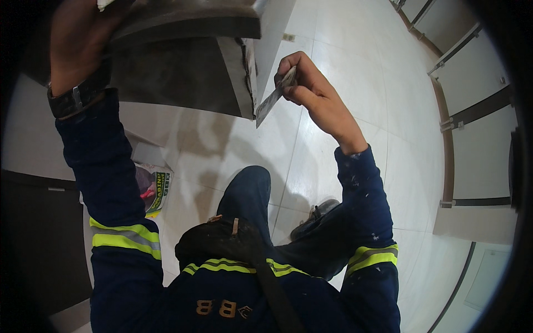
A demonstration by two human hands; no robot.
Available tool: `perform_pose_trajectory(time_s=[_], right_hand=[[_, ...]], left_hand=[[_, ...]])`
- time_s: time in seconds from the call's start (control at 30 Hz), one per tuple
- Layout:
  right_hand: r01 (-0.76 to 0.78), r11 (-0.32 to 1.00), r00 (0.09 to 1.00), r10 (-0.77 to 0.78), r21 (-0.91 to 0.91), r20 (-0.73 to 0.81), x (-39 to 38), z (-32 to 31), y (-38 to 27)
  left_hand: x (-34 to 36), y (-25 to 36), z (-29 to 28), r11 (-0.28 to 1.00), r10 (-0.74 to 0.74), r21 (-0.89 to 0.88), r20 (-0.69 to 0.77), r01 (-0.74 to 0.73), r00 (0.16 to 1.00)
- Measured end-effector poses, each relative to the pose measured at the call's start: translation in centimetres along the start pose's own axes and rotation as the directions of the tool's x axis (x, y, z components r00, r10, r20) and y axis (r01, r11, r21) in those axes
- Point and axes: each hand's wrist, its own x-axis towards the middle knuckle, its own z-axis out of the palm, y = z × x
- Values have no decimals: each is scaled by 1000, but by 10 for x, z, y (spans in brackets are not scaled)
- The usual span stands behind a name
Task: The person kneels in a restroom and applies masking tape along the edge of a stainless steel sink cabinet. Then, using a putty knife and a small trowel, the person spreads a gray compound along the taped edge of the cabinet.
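Right hand (311,91) at one o'clock pinches scraper (268,104) at twelve, apparently working the counter edge (250,69) beside it, next likely needing steady blade contact; left hand (83,39) at ten, grip can't tell.

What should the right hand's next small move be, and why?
Probably a short, light stroke of the flat blade along the ragged edge beside the dark panel. The right hand pinches the blade, its tip sits by the panel's lower corner in the picture, and that edge looks dark and uneven. Whether the blade touches is hard to tell.
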Motion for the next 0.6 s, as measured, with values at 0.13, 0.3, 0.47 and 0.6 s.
perform_pose_trajectory(time_s=[0.13, 0.3, 0.47, 0.6], right_hand=[[-16, 992, 1000, 19, -126, 23, 1, -1, -6], [41, 993, 998, -37, -108, 41, 6, 3, -3], [81, 988, 997, -83, -130, -7, 8, 8, -2], [83, 990, 996, -87, -112, -34, 11, 7, 3]], left_hand=[[0, 1, 5, 999, -41, 0, -48, 41, 998], [4, 3, -2, 998, -63, 24, -99, 66, 993], [0, -1, 2, 998, 4, 55, -61, -1, 998], [3, 3, -1, 997, -60, 31, -129, 65, 990]])
